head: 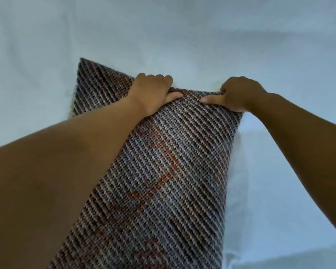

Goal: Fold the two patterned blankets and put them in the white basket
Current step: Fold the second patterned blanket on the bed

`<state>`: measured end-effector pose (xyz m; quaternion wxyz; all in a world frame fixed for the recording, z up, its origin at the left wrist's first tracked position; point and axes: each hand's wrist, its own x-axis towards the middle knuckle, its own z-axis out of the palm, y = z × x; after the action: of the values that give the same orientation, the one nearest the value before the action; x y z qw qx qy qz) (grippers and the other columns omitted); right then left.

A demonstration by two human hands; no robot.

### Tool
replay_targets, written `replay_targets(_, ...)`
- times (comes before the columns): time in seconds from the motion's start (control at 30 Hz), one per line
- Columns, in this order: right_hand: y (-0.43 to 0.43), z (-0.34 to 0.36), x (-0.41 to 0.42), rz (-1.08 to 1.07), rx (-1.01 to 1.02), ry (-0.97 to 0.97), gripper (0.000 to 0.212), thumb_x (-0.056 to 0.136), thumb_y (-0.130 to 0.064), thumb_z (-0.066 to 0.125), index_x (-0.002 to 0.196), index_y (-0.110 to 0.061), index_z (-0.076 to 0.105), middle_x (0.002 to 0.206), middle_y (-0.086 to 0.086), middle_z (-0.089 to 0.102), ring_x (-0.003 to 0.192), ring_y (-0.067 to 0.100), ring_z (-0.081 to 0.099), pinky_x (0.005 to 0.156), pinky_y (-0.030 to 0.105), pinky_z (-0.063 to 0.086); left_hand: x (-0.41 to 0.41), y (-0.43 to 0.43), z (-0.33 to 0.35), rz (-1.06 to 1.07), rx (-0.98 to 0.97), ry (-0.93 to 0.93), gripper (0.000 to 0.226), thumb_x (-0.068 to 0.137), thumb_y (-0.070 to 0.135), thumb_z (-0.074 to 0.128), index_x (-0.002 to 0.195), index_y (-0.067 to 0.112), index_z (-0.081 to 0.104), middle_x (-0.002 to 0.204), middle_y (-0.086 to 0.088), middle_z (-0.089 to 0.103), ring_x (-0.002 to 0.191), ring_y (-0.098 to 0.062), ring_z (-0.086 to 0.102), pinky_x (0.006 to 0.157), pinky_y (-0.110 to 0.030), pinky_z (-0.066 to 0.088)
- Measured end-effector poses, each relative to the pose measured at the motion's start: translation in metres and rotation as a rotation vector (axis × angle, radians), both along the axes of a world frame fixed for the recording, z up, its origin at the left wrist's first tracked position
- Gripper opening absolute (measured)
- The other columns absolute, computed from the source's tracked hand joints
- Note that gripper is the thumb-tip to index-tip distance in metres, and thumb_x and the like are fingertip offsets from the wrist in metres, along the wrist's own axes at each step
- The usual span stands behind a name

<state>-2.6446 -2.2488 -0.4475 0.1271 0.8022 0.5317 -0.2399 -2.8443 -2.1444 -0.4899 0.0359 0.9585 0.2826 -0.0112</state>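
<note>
One patterned blanket (163, 162), woven in grey, black, white and rust stripes, fills the middle of the head view, stretching from the bottom edge up to a far fold. My left hand (153, 92) grips that far edge with fingers curled over it and the thumb on top. My right hand (239, 94) grips the same edge further right, near the blanket's right corner, thumb pressed on the cloth. A lower layer of the blanket pokes out to the far left. No second blanket and no white basket are in view.
A pale white sheet (182, 35) covers the surface all around the blanket, lightly wrinkled. A brighter fold of white cloth (239, 171) lies along the blanket's right side. A dark strip shows at the top right corner.
</note>
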Motion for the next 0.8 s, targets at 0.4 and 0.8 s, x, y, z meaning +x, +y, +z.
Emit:
replay_targets(0.4,-0.039,-0.035,-0.079,-0.553,0.673,0.002,0.074,0.083,-0.051,0.055,0.141,-0.015,0.028,0.143,0.017,0.033,0.131,0.034,0.029,0.105,0.048,0.028,0.008,0.003,-0.031,0.108,0.015,0.019,0.057,0.093,0.057,0.025,0.102,0.008,0.051,0.091,-0.012,0.062,0.078,-0.03,0.058,0.07,-0.038,0.035)
replay_targets(0.8,-0.112,-0.061,-0.107,-0.549,0.38,-0.082,0.079,0.087,-0.064,0.037,0.149,-0.025,0.009,0.156,0.014,0.016,0.143,0.03,0.011,0.114,0.047,0.008,-0.005,-0.05,-0.002,0.194,-0.049,0.051,0.053,0.099,0.037,0.025,0.144,0.01,0.02,0.15,-0.018,0.023,0.14,-0.034,0.018,0.113,-0.055,0.004)
